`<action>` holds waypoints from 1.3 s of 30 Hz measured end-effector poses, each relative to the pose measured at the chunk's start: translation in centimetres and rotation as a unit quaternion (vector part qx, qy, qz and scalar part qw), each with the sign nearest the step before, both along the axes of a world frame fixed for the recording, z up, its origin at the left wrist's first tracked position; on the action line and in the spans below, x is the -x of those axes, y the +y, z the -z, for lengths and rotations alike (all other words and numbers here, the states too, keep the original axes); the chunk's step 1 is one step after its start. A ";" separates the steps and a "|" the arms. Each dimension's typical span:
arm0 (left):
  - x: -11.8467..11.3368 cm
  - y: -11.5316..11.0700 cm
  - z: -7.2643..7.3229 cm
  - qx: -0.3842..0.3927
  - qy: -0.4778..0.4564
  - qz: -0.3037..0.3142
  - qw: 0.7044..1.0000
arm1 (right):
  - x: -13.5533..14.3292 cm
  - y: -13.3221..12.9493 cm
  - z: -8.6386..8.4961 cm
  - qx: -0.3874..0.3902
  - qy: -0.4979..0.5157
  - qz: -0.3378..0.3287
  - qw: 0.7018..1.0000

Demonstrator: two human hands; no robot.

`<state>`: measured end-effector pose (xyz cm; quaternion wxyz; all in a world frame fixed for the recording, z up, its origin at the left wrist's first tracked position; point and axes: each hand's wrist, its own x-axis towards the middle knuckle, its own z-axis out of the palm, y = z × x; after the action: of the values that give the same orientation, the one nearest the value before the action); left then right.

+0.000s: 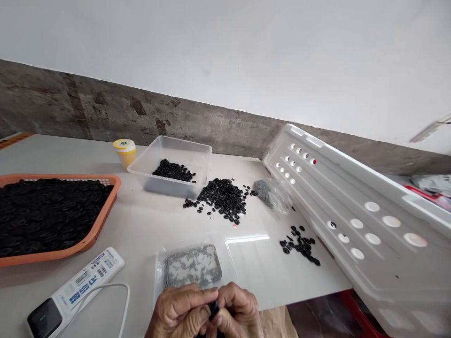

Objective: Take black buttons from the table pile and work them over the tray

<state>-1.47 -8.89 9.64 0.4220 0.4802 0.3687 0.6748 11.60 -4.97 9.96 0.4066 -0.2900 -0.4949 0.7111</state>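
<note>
At the bottom centre, my left hand [183, 310] and my right hand [239, 310] meet, fingers pinched together on a small black piece [213, 309]. Its lower part is hidden by the fingers. Just beyond the hands sits a clear shallow tray [159, 263] with many small grey metal bits [192, 265]. A heap of small black parts [223, 197] lies on the table further back. More of them are in a clear plastic box [172, 188]. A smaller group of black pieces [303, 246] lies to the right.
An orange basket [102, 225] of black parts stands left, with a white power bank [84, 281] and cable before it. A yellow-and-white cup [125, 152] stands behind. A bag of grey bits [273, 195] lies near a large white perforated panel [327, 188] leaning at right.
</note>
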 end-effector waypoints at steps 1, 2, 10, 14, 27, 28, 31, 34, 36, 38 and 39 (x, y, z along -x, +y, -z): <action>0.0 0.0 0.0 -0.006 0.003 -0.002 1.000 | 0.0 0.0 0.0 -0.001 0.000 0.001 1.000; 0.0 0.0 0.1 -0.013 0.004 -0.005 1.000 | 0.0 0.1 0.1 -0.001 0.001 0.001 1.000; -0.5 0.2 1.4 -0.050 0.046 -0.050 0.996 | 0.2 0.3 -0.5 -0.030 -0.040 0.020 0.999; -0.2 0.4 1.2 -0.070 0.080 -0.059 0.993 | 0.4 0.6 -0.9 -0.009 -0.028 0.020 0.999; 2.1 0.0 2.9 -0.081 0.214 -0.098 0.969 | 0.7 0.8 0.2 0.050 0.028 -0.034 0.998; 2.1 0.0 2.7 -0.085 0.215 -0.103 0.968 | 0.6 0.8 0.1 0.048 0.027 -0.036 0.998; 1.8 -0.1 2.1 -0.085 0.223 -0.128 0.963 | 0.8 1.0 -0.2 0.047 0.019 -0.040 0.998; 1.9 0.0 1.9 -0.045 0.220 -0.158 0.961 | 1.1 0.9 0.1 0.045 -0.005 -0.027 0.999; 3.4 0.2 2.0 0.053 0.183 -0.209 0.959 | 1.0 0.9 0.7 0.043 -0.026 -0.009 0.999; 6.9 0.7 2.1 0.188 0.121 -0.291 0.930 | 0.3 1.4 1.5 0.032 -0.054 0.008 0.998; 9.3 1.0 2.2 0.228 0.097 -0.331 0.911 | -0.2 2.0 1.9 0.010 -0.079 0.020 0.997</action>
<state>-10.76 -7.90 7.44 0.2346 0.2848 0.6893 0.6235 11.85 -2.95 8.11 0.3776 -0.3595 -0.5125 0.6823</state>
